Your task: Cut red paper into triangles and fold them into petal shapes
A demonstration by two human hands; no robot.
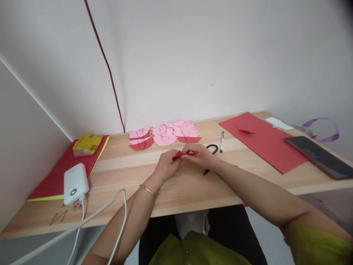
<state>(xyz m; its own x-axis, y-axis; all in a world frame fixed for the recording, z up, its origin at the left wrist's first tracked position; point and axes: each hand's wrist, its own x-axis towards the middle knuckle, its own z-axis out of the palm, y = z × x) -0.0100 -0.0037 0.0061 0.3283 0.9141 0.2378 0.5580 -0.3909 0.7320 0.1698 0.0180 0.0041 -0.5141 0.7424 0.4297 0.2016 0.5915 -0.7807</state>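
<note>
Both of my hands meet over the middle of the wooden table, closed on one small folded piece of red paper point(179, 154). My left hand point(167, 164) pinches its left end, and my right hand point(200, 156) grips the right part, with fingers covering much of it. Just beyond them lie rows of folded pink papers point(164, 135), with a few folded red papers point(141, 144) at their front. Black-handled scissors point(212, 148) rest on the table, partly hidden beneath my right hand and wrist.
A pen point(222, 142) lies right of the scissors. Farther right are red sheets point(264, 147) bearing a folded red piece point(245, 131), and a phone point(321, 155). At left, a yellow packet point(87, 144) and a white power bank point(75, 183) with a cable point(82, 221) sit on dark red paper point(55, 173).
</note>
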